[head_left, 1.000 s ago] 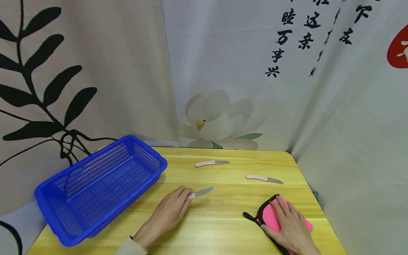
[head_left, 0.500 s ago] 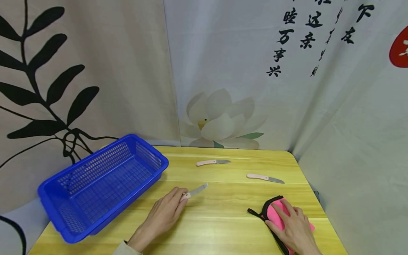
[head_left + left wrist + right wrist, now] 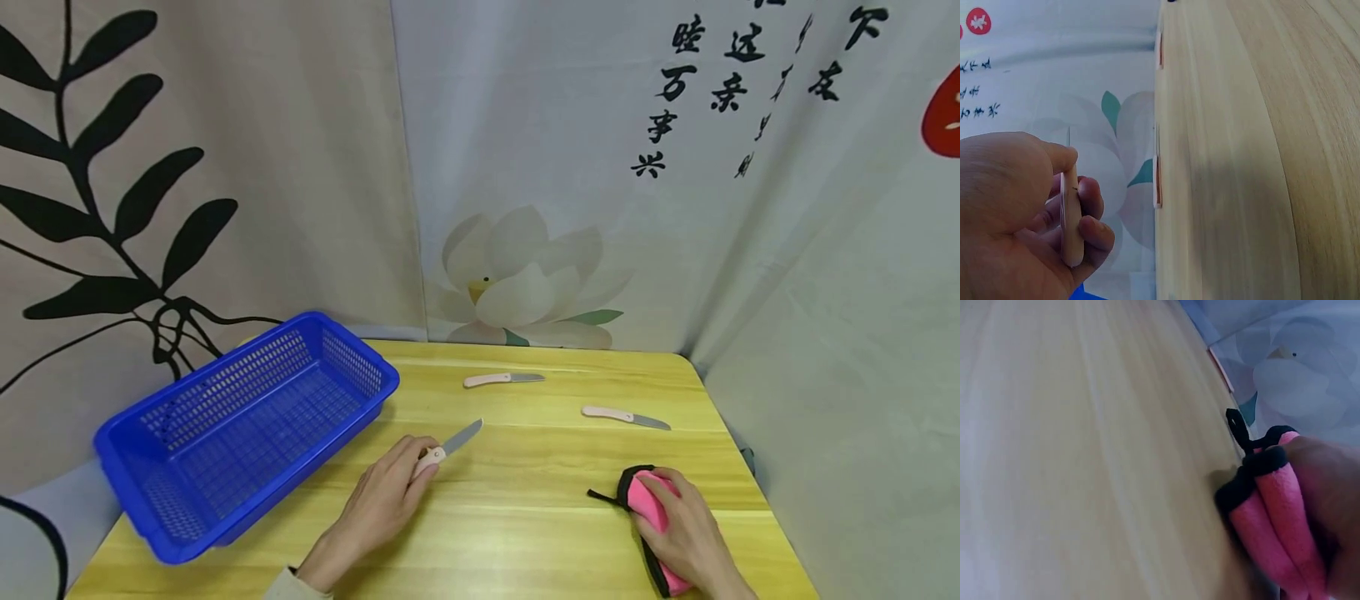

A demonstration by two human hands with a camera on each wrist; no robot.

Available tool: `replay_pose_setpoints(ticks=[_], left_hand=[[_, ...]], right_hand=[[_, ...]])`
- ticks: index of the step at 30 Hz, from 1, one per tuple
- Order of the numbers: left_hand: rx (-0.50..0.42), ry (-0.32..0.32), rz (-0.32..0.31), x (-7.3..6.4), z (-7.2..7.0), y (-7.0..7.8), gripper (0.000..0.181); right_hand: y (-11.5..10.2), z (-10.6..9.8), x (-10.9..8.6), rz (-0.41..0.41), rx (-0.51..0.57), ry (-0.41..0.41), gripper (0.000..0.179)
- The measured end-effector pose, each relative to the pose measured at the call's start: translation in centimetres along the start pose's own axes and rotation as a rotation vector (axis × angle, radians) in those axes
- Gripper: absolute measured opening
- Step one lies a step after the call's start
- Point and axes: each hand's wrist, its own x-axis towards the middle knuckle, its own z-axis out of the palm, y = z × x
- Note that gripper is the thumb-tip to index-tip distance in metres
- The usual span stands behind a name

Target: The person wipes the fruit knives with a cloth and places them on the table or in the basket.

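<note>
"What do we see changed?"
"Our right hand (image 3: pixel 686 525), spread-fingered a second ago, now grips the black-trimmed pink cloth (image 3: pixel 647 504), bunching it: securely gathered, we judge."
"And the pale-handled knife (image 3: pixel 442 452)?"
"Gripped in our left hand (image 3: pixel 386 492) over the bench (image 3: pixel 525 533), long axis eight-to-two o'clock, blade tip toward two."
</note>
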Motion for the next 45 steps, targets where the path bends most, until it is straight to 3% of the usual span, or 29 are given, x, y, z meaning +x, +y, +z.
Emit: replay_pose_setpoints(ticks=[8,15,18,29,40,45], left_hand=[[-0.110,0.011,-0.030,0.0,0.1,0.4,0.031],[-0.147,0.083,0.001,0.3,0.6,1.2,0.033],[-0.167,0.087,-0.017,0.7,0.7,1.8,0.030],[-0.247,0.013,-0.082,1.7,0.7,4.0,0.028],[-0.286,-0.030,0.010,1.3,0.6,4.9,0.030],[-0.317,-0.055,0.010,1.0,0.5,4.9,0.032]], right_hand=[[-3.8,-0.5,2.5,-0.103,0.110,0.165,0.062],[-7.7,-1.2,5.9,-0.283,0.259,0.255,0.059],[-9.4,-1.3,7.2,-0.365,0.285,0.286,0.061],[-14.3,-0.5,9.7,-0.555,0.292,0.249,0.052],[-16.9,0.9,10.2,-0.685,0.188,0.250,0.064],[-17.3,1.3,10.0,-0.704,0.129,0.262,0.067]])
